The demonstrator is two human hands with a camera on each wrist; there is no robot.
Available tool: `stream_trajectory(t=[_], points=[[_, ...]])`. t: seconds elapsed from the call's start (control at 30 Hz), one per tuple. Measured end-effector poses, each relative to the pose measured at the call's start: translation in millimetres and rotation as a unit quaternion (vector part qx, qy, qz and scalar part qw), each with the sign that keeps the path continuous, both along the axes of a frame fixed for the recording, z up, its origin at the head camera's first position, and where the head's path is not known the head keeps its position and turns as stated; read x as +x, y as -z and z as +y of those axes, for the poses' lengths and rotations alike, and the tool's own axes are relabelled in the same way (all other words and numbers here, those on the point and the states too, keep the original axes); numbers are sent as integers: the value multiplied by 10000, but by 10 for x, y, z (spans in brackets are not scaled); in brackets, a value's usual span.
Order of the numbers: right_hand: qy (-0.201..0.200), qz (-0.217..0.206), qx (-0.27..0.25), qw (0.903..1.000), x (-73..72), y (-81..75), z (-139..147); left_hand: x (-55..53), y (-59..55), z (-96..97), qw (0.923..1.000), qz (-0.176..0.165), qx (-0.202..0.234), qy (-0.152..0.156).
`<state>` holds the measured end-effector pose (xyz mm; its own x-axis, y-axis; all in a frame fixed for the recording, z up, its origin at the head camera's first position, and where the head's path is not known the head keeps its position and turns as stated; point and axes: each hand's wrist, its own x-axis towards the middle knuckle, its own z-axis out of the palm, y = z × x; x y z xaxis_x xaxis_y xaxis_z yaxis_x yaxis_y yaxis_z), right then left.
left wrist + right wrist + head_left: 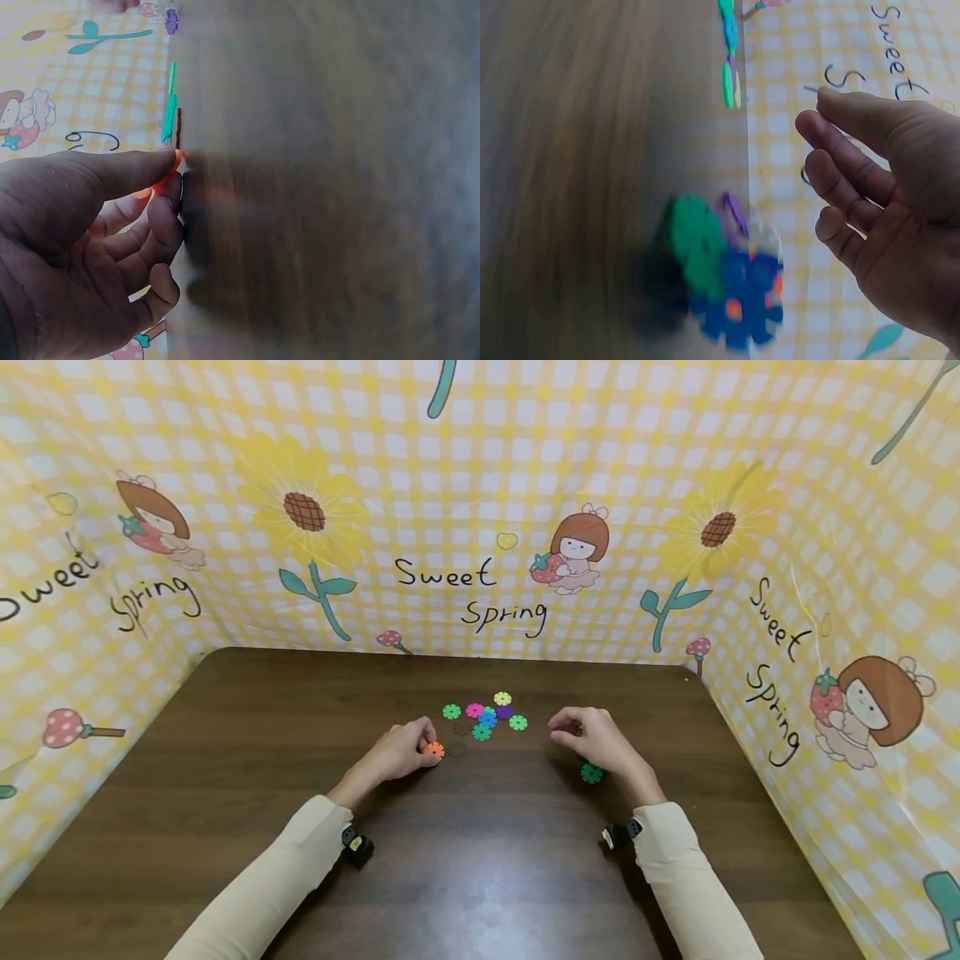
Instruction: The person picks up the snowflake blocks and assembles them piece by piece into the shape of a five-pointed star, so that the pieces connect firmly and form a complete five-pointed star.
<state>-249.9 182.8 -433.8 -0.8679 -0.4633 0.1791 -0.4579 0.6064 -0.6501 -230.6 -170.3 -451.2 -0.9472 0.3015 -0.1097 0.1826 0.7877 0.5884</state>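
Note:
My left hand (393,750) pinches an orange notched plastic disc (435,749) between thumb and fingers, low over the table. In the left wrist view the thumb covers much of this orange disc (166,178). My right hand (603,739) hovers with loosely bent fingers and nothing between them. Below it, partly hidden in the head view, is a cluster of joined discs with a green disc (592,772) at its near side. The right wrist view shows this cluster's green disc (697,244), blue disc (739,307) and purple disc (735,214), plus white and orange bits.
Between the hands lie several loose discs, among them a pink disc (475,711), a yellow disc (502,698), a blue disc (487,718) and a green disc (518,722). Brown discs blend into the dark wooden table (465,843). A checked cloth (420,510) hangs around the table.

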Motion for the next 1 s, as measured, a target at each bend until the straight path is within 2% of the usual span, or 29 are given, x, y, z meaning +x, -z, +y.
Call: stream_trajectory(t=[0.27, 0.47, 0.77, 0.9, 1.0], points=[[-335, -257, -99, 9991, -102, 19, -345, 79, -3, 27, 9990, -233, 363, -92], [-549, -332, -97, 9979, -201, 76, -585, 133, -63, 90, 9987, -244, 451, -35], [-871, -475, 743, 9923, -367, 182, -967, 214, -146, 176, 9953, -349, 899, 105], [-973, -413, 1159, 9876, -409, 209, -1075, 224, -183, 203, 9939, -386, 1027, 124], [-949, -362, 1270, 9867, -417, 222, -1128, 222, -211, 204, 9934, -411, 1068, 99]])
